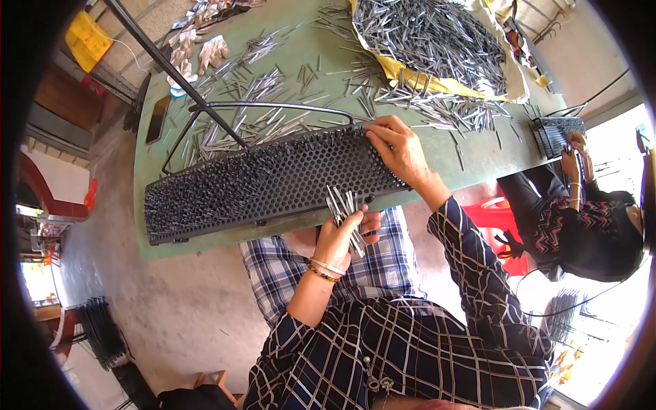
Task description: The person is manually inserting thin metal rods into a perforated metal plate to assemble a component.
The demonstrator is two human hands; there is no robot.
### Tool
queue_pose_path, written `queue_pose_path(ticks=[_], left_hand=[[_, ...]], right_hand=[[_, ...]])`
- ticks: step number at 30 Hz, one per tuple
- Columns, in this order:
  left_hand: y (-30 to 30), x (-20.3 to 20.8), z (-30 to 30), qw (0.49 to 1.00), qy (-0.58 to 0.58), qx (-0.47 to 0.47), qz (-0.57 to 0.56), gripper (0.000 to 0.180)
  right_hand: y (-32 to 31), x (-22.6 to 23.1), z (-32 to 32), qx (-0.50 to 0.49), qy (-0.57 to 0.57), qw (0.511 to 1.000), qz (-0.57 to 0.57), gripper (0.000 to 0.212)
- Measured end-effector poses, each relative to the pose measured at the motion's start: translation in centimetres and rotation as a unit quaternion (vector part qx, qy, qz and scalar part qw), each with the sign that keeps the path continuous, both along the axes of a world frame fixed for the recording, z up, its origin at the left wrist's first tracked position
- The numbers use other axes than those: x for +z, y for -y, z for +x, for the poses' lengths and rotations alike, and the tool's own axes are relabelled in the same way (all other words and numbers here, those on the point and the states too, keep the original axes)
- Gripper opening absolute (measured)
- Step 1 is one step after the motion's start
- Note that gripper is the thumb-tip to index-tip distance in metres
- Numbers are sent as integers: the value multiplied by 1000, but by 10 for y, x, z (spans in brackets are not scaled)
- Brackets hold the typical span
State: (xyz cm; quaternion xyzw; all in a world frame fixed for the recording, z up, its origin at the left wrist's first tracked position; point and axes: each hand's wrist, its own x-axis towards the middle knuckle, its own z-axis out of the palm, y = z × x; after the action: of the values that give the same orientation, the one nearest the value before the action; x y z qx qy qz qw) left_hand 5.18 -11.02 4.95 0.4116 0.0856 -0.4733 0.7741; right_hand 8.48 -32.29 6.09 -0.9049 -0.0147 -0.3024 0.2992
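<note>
Filling the black perforated tray (266,184) with thin metal pins looks well along, as we judge it: from its left end across to near the middle the holes bristle with pins standing upright, while the stretch toward its right end still shows bare honeycomb holes. So we reckon more than half is loaded and the right part remains.

Against the tray's right upper edge our right hand (400,150) has its fingers curled down onto the top rim; its grip is pinched, though whether a single pin sits between the fingertips we cannot tell. Just below the tray's near edge, right of its middle, our left hand (345,229) is closed around a bundle of pins (345,208), their tips fanning upward and overlapping the tray's lower rim. The bundle is thus just short of the bare holes, and apart from the right hand.

Behind the tray, loose pins (266,96) lie scattered over the green desk (465,164), and further back, toward the right, a big heap of pins (430,37) rests on a yellow sack. A black bent rod frame (273,106) lies just behind the tray. Work gloves (205,51) lie far behind the tray's left part. Off the tray's right end, another person (588,219) handles a smaller tray (557,130).
</note>
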Motion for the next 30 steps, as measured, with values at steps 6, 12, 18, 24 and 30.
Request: queue_pose_path(ticks=[6,12,18,24,30], left_hand=[[0,0,0,1000,-7,-1,-19,21],[1,-3,3,999,-11,14,-32,20],[1,2,1,1000,-2,-3,-27,20],[-1,1,2,999,-25,-8,-32,19],[0,2,1,1000,-17,-9,-23,21]], right_hand=[[-4,11,2,43,-10,999,-5,15],[-8,9,8,33,-10,999,-2,14],[-8,14,9,3,-8,1000,26,12],[-8,14,7,-26,-42,999,15,12],[-8,12,7,-2,-4,997,-80,14]])
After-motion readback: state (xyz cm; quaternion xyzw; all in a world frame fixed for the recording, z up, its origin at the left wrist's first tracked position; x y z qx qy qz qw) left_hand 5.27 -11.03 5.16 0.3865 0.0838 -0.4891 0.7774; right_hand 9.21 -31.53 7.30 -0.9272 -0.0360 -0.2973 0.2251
